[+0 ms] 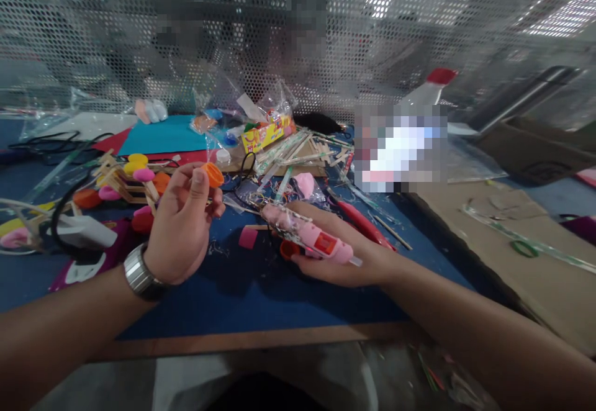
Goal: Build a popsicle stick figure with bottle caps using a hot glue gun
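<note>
My left hand (181, 225), a metal watch on its wrist, pinches a small orange bottle cap (213, 174) between thumb and fingertips, raised above the blue mat (242, 287). My right hand (344, 256) is wrapped round a pink glue gun (307, 232) lying across its palm, nozzle pointing left toward the cap. Left of my left hand stands a craft-stick frame (123, 181) studded with yellow, pink and orange caps. A pink foam square (248, 238) lies on the mat between my hands.
A white charger (86, 231) with black cables lies at the left. Craft sticks, plastic bags and a yellow packet (265, 135) clutter the middle back. A red-capped glue bottle (426, 97) and cardboard sheets (521, 243) are at the right. People sit behind a perforated screen.
</note>
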`<control>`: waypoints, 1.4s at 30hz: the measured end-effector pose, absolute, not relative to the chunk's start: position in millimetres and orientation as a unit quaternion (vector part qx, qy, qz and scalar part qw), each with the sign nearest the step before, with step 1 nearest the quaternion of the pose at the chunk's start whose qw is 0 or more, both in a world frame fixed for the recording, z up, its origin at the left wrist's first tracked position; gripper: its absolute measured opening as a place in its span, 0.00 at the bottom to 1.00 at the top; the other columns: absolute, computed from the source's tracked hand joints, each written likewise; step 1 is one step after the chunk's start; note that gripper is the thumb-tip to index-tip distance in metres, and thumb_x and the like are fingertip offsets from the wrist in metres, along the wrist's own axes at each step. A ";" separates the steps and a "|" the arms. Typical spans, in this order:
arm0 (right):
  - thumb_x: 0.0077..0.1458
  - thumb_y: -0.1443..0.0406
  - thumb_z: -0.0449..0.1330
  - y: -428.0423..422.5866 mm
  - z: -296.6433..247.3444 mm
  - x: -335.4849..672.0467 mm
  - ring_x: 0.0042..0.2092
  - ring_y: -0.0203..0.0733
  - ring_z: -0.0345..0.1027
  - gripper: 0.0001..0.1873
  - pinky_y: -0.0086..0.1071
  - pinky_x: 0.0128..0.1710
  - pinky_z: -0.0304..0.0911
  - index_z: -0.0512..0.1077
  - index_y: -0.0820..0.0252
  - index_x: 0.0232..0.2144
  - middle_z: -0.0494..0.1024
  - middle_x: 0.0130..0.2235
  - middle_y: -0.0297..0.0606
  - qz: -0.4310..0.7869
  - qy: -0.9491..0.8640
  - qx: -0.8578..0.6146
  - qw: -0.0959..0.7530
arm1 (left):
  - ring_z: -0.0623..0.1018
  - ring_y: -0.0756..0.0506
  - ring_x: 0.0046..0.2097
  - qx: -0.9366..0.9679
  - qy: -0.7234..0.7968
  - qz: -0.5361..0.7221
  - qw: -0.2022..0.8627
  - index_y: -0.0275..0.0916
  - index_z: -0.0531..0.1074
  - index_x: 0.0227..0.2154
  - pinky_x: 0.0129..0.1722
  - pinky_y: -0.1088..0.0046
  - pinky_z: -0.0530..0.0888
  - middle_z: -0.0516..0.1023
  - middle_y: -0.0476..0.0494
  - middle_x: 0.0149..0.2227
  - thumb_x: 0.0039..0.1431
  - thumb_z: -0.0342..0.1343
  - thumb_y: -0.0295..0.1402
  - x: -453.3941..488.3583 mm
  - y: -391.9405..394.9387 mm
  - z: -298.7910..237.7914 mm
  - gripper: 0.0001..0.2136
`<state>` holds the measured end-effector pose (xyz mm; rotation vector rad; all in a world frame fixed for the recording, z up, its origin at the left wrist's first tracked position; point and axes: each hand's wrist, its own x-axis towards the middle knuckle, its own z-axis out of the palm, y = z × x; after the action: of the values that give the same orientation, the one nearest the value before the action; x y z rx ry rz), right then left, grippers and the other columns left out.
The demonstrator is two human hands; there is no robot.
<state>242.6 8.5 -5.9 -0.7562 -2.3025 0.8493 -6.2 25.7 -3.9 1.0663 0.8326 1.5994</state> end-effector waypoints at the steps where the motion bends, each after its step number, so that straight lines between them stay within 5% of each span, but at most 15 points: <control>1: 0.58 0.69 0.62 8.7 -4.9 242.3 0.58 0.54 0.73 0.22 0.45 0.59 0.69 0.71 0.58 0.56 0.77 0.55 0.50 0.305 -0.869 -0.273 0.277 | 0.71 0.51 0.31 0.439 0.344 0.662 0.500 0.43 0.72 0.35 0.26 0.77 0.72 0.70 0.51 0.33 0.56 0.71 0.49 -6.4 26.0 -3.8 0.18; 12: 0.60 0.70 0.58 10.1 -4.6 242.3 0.52 0.51 0.73 0.21 0.41 0.54 0.70 0.67 0.65 0.56 0.75 0.52 0.55 0.217 -0.927 -0.212 0.223 | 0.71 0.50 0.31 0.444 0.337 0.674 0.485 0.44 0.76 0.36 0.26 0.77 0.71 0.71 0.50 0.32 0.57 0.70 0.48 -4.5 23.8 -4.7 0.15; 23: 0.64 0.64 0.56 7.3 4.7 239.7 0.48 0.51 0.71 0.13 0.41 0.47 0.71 0.66 0.59 0.50 0.74 0.47 0.51 0.291 -0.911 -0.215 0.197 | 0.72 0.50 0.30 0.431 0.343 0.676 0.489 0.42 0.75 0.36 0.26 0.76 0.70 0.73 0.50 0.31 0.49 0.75 0.50 -2.4 20.5 -0.4 0.21; 30: 0.64 0.66 0.59 10.7 -2.0 240.0 0.53 0.50 0.72 0.14 0.40 0.53 0.71 0.67 0.60 0.52 0.74 0.50 0.51 0.275 -0.909 -0.186 0.250 | 0.72 0.50 0.31 0.435 0.347 0.676 0.484 0.44 0.76 0.36 0.26 0.76 0.70 0.74 0.50 0.32 0.51 0.74 0.50 -2.5 21.4 -3.1 0.20; 35: 0.58 0.71 0.63 10.3 -11.9 241.0 0.56 0.51 0.73 0.24 0.43 0.59 0.69 0.68 0.55 0.56 0.76 0.54 0.48 0.263 -0.875 -0.221 0.341 | 0.72 0.50 0.31 0.439 0.354 0.660 0.497 0.43 0.76 0.36 0.27 0.75 0.72 0.74 0.50 0.33 0.53 0.73 0.50 -2.7 20.3 -5.3 0.18; 42: 0.60 0.64 0.62 5.8 -6.8 238.9 0.47 0.46 0.77 0.17 0.37 0.46 0.74 0.74 0.53 0.52 0.82 0.46 0.41 0.393 -0.796 -0.304 0.345 | 0.74 0.52 0.31 0.454 0.348 0.633 0.523 0.43 0.76 0.39 0.27 0.77 0.75 0.75 0.51 0.33 0.53 0.72 0.50 -2.1 16.4 -7.6 0.20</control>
<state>238.9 5.8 -6.8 -0.7904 -2.0682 1.0210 -2.1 16.4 -7.6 1.0864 0.8324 1.5150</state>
